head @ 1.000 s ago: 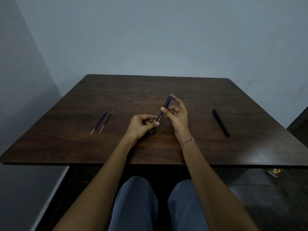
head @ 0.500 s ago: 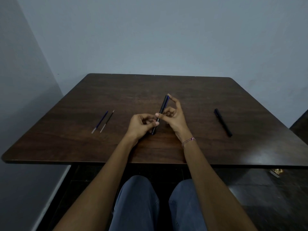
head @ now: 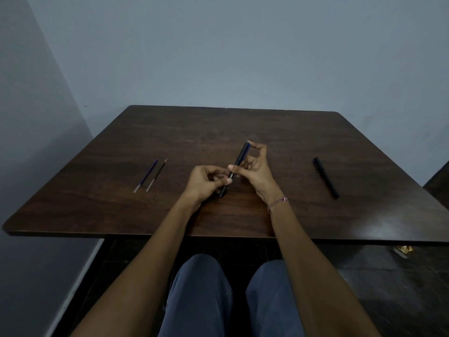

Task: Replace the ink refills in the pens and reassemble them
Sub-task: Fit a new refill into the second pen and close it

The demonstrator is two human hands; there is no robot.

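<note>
Left hand (head: 206, 182) and right hand (head: 257, 171) stayed pinched on the pen (head: 239, 159); the right forefinger (head: 262, 148) had curled over its far end.

A dark wood-grain bench (head: 243, 127) with rounded corners stands against a plain pale blue-grey wall (head: 230, 49); a second wall (head: 26, 98) meets it at left, dark floor (head: 393, 283) below, light dim

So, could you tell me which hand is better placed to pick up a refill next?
Probably the left hand: the blue refill and black refill lie on its side, while the right hand also pinches the held pen and could support it alone.
</note>
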